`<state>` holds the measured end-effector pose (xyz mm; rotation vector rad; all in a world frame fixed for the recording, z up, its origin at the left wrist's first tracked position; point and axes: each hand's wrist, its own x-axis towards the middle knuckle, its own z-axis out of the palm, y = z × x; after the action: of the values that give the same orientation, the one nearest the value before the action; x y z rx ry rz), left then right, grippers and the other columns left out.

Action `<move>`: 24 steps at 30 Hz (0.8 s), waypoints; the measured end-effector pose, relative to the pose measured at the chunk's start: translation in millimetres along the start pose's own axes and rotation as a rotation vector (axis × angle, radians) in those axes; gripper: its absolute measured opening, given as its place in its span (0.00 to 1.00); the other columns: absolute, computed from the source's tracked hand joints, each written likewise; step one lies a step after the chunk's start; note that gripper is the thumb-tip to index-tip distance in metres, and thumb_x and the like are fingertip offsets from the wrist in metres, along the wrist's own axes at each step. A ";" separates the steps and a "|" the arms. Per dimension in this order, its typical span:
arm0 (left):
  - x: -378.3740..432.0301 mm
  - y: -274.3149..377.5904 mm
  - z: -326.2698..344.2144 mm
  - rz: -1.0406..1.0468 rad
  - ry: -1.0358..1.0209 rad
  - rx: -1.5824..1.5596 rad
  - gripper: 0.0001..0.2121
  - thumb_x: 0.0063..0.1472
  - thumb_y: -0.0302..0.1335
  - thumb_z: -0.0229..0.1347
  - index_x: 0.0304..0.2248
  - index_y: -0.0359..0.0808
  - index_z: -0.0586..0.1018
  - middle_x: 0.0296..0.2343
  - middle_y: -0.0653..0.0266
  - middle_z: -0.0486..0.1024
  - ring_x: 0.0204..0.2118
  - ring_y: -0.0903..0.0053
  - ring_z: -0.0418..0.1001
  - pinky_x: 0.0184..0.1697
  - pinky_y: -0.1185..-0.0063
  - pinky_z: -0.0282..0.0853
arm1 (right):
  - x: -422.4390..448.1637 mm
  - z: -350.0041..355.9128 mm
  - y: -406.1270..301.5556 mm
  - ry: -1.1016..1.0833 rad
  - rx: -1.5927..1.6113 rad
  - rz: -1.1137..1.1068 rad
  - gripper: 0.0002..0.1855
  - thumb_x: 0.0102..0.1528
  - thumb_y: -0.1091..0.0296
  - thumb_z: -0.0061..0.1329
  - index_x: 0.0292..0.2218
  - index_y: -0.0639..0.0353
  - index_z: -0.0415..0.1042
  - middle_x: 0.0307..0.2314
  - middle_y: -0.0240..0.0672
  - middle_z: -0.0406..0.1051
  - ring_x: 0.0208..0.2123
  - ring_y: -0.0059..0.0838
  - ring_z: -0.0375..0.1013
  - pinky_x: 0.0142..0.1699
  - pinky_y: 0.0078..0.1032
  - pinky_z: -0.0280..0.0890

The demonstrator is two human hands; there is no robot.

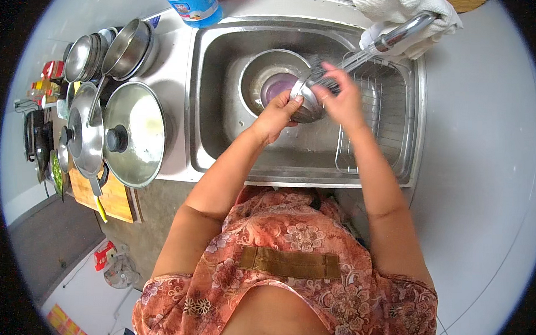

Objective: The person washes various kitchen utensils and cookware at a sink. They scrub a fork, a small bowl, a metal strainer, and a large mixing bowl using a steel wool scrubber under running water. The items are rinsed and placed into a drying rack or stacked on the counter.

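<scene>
Above the steel sink (277, 163), my left hand (276, 117) grips a small metal bowl (309, 108) by its rim, thumb on the near side. The bowl is tilted. My right hand (343, 97) is blurred and holds a dark grey scourer, probably steel wool (318, 72), against the bowl's far side. Its fingers partly hide the scourer. Behind my left hand, a larger metal basin (253, 71) rests on the sink floor, with a purplish round item (277, 86) inside that I cannot identify.
A chrome faucet (405, 32) draped with a white cloth (399, 10) reaches over the sink's right side. Below it sits a wire rack (371, 127). Stacked pans (126, 49) and a glass lid (140, 134) crowd the left counter. A blue container (196, 7) stands behind.
</scene>
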<state>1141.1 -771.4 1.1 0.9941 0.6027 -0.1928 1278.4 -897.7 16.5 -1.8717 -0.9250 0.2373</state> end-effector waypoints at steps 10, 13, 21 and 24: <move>-10.6 6.5 18.3 0.216 -0.014 0.119 0.13 0.65 0.37 0.41 0.44 0.41 0.67 0.37 0.72 0.70 0.40 0.84 0.66 0.45 0.80 0.61 | 18.8 -9.5 15.3 0.165 0.352 0.417 0.16 0.50 0.58 0.52 0.37 0.60 0.73 0.26 0.37 0.73 0.29 0.24 0.71 0.36 0.22 0.64; -13.2 11.3 22.2 0.184 -0.051 0.040 0.12 0.65 0.36 0.41 0.44 0.41 0.67 0.37 0.72 0.70 0.39 0.85 0.66 0.43 0.82 0.61 | 25.1 -10.7 48.4 0.170 0.488 0.595 0.20 0.51 0.52 0.49 0.32 0.64 0.73 0.22 0.30 0.71 0.24 0.18 0.65 0.30 0.22 0.60; 2.9 -5.9 3.0 0.237 0.028 0.093 0.12 0.64 0.31 0.43 0.45 0.39 0.68 0.36 0.71 0.71 0.37 0.83 0.68 0.42 0.80 0.65 | -13.5 21.6 -57.4 0.067 -0.325 -0.256 0.10 0.49 0.63 0.49 0.36 0.48 0.76 0.41 0.31 0.70 0.46 0.36 0.66 0.52 0.35 0.57; 1.4 -3.6 8.2 0.337 0.038 0.178 0.06 0.63 0.29 0.42 0.35 0.38 0.68 0.27 0.79 0.64 0.29 0.89 0.59 0.34 0.86 0.58 | 3.1 13.1 -35.6 0.194 -0.234 -0.235 0.11 0.47 0.64 0.50 0.35 0.49 0.76 0.40 0.34 0.71 0.43 0.37 0.67 0.50 0.33 0.59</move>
<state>1143.9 -780.1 1.0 1.2579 0.4489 0.0727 1256.0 -878.9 40.8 -1.9356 -1.0618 -0.1999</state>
